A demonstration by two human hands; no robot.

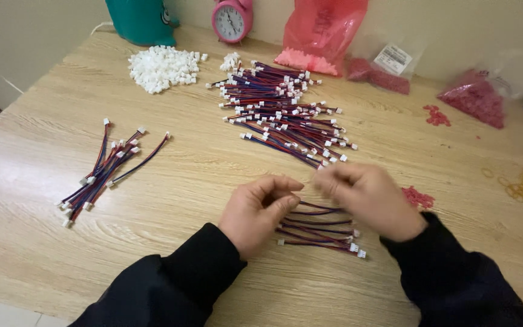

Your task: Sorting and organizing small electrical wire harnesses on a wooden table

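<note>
My left hand (255, 209) and my right hand (367, 197) meet over the near middle of a wooden table (213, 175), fingers pinched together. A thin red, blue and black wire lead (313, 211) seems to run between them; the right hand is blurred. Under the hands lies a small bunch of such leads with white plugs (328, 237). A big heap of the same leads (282, 109) spreads behind the hands. A smaller bundle of leads (107, 166) lies to the left.
A pile of white plastic connectors (161, 66) sits at the back left. Behind stand a teal container (140, 21), a pink alarm clock (231, 19) and bags of red parts (319, 36). Loose red bits (417, 197) lie by my right wrist.
</note>
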